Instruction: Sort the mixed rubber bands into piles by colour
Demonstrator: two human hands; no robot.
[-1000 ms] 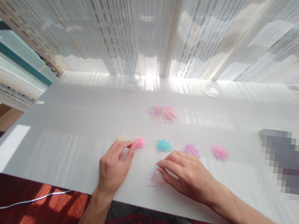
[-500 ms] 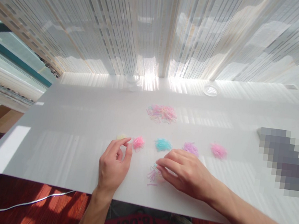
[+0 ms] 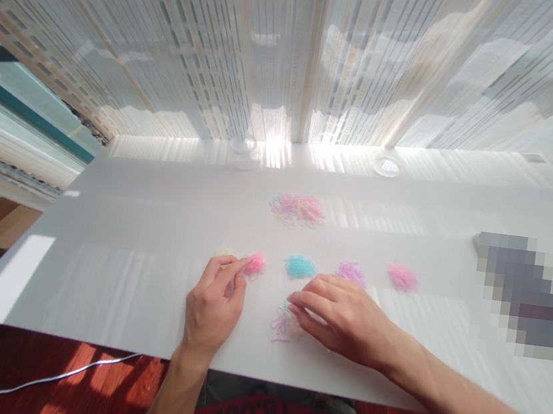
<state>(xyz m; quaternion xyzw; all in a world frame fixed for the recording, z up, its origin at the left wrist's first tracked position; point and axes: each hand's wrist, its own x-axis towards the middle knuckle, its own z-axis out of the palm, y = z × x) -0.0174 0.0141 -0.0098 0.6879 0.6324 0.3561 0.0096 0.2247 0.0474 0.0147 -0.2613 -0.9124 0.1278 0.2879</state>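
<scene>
Small thin rubber bands lie in piles sorted by colour. My left hand (image 3: 214, 300) has its index finger stretched onto the edge of the bright pink pile (image 3: 255, 265), with the thumb apart below. Behind that hand a pale yellow pile (image 3: 223, 252) is partly covered. My right hand (image 3: 338, 315) pinches at a teal rubber band (image 3: 286, 305), over a small mixed pile (image 3: 282, 325) of mostly purple bands that its fingers partly hide. Just beyond are a teal pile (image 3: 300, 267) and a purple pile (image 3: 352, 273). Farther right sits a light pink pile (image 3: 403, 277).
A larger mixed pile (image 3: 298, 210) lies farther back on the white table (image 3: 154, 219). Two clear round dishes, one left (image 3: 242, 144) and one right (image 3: 387, 166), stand by the curtain (image 3: 200, 43). A blurred-out dark object (image 3: 528, 291) lies at the right.
My left hand drew its fingers back from the bright pink pile, then laid the index finger on it again. The right hand stays pinched over the small mixed pile.
</scene>
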